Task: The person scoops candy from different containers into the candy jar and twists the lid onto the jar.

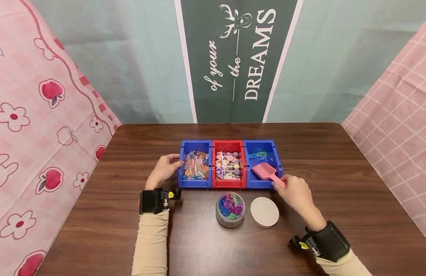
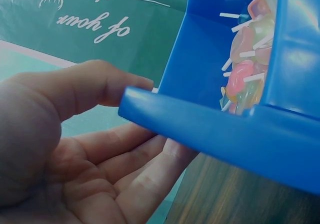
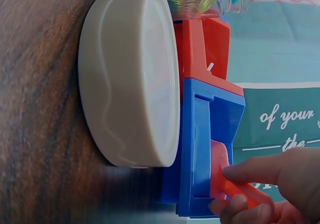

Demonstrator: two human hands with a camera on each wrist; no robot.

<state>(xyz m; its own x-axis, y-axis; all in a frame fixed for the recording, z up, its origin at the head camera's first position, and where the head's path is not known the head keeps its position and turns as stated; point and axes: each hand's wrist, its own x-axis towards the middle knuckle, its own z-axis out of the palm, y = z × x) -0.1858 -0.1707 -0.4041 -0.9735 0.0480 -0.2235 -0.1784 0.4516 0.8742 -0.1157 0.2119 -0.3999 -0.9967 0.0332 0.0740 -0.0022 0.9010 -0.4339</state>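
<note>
My right hand [image 1: 297,192] grips the handle of a small pink scoop [image 1: 264,171]. The scoop's blade sits inside the right blue bin [image 1: 259,184], in front of a few blue and green candy-like pieces [image 1: 261,155]. At the far left of the row, my left hand [image 1: 166,168] holds the side wall of the left blue bin [image 2: 170,109], thumb at the rim and fingers against the outside. That bin contains small lollipops [image 1: 196,166]. The right wrist view shows the scoop [image 3: 218,166] partly hidden by the bin's front wall.
A red bin [image 1: 228,184] of striped lollipops stands between the blue bins. In front are an open clear jar [image 1: 230,222] with colourful pieces and its pale lid [image 1: 264,212], lying flat on the brown table [image 1: 199,249]. Cloth hangs behind and at both sides.
</note>
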